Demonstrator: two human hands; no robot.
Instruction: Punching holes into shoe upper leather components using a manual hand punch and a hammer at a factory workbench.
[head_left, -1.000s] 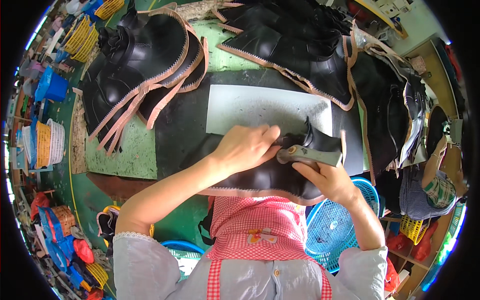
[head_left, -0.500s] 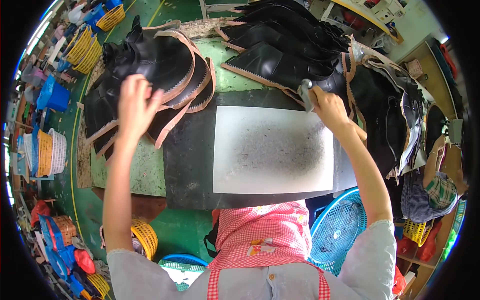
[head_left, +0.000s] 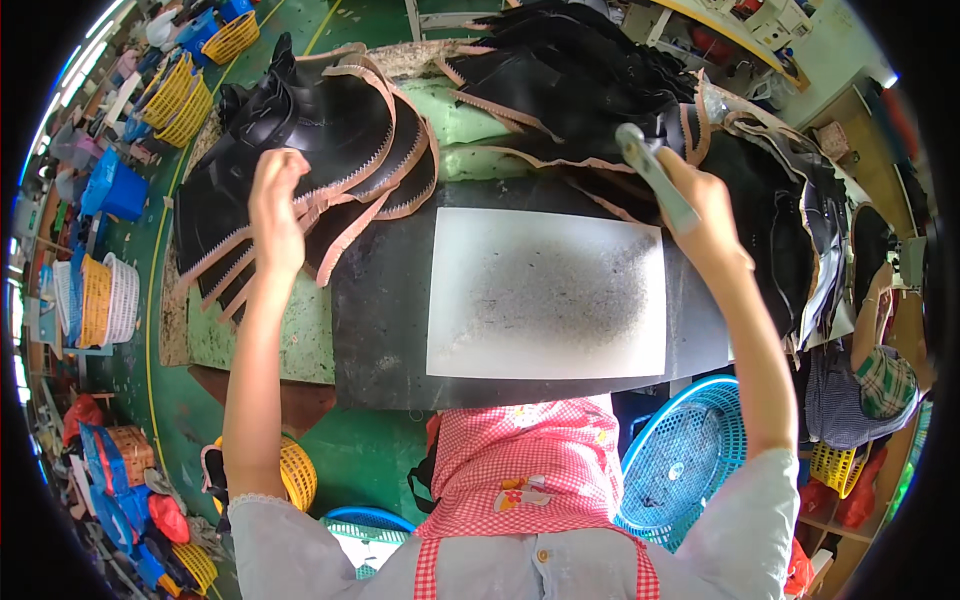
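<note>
My left hand (head_left: 276, 208), fingers loosely curled, is over the near side of the left pile of black sheet pieces (head_left: 345, 120), which have tan zigzag-cut edges. Nothing shows between its fingers. My right hand (head_left: 708, 215) grips a hammer with a grey metal head (head_left: 655, 180), raised at the near edge of a second pile of black pieces (head_left: 590, 95). The handle is mostly hidden by the hand. Between my arms a white rectangular sheet (head_left: 545, 300), speckled dark, lies flat on a black mat (head_left: 385, 330).
More black pieces (head_left: 760, 220) hang over the table's right side. A blue basket (head_left: 685, 460) stands below the near edge, and a yellow basket (head_left: 297, 475) at lower left. Another person (head_left: 865, 385) is at far right. Crates and bins line the left.
My right hand and the hammer have moved right and slightly up. The front edges of the right pile have shifted and bent. My left hand's fingers have curled in.
</note>
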